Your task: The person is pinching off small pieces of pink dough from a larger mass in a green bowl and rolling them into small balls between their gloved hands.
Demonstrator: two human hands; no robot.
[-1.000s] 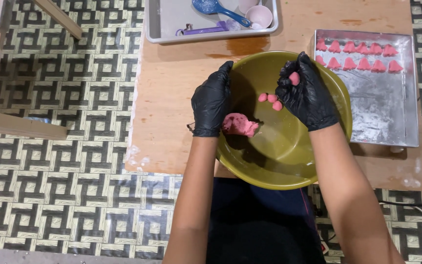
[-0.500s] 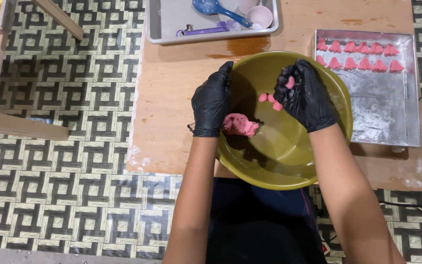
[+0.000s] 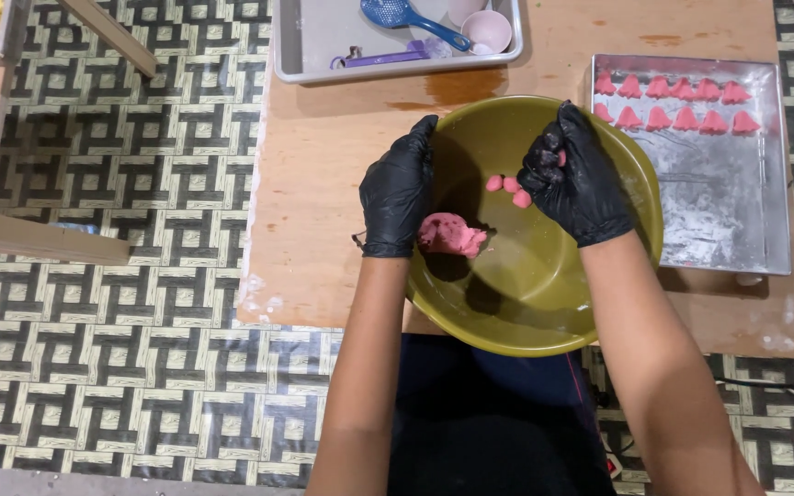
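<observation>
Olive bowl (image 3: 544, 321) holding pink dough lump (image 3: 452, 234) at its 9 o'clock, 3 small dough balls (image 3: 509, 186) near centre, left hand (image 3: 399, 188) gripping the rim, right hand (image 3: 576, 174) closed around a pink piece, metal tray (image 3: 737, 230) at 3 o'clock with 2 rows of pink shaped pieces (image 3: 673, 101), grey tray (image 3: 323, 37) at 12 o'clock holding blue scoop (image 3: 406, 16) and pink cup (image 3: 489, 29).

The olive-green bowl (image 3: 544, 303) is the anchor here: round, wide, glossy inside, sitting on a pale wooden board. Low on its left inner slope lies a lump of pink dough (image 3: 452, 235), soft and uneven, roughly fist-shaped. Higher up, near the bowl's centre, three small pink dough balls (image 3: 509, 187) lie bunched together, touching one another. Above the bowl's upper right part, a small pink piece (image 3: 561, 158) shows between curled, black-gloved fingers, mostly hidden, so its shape cannot be made out. The rest of the bowl's inside is bare and shiny.
</observation>
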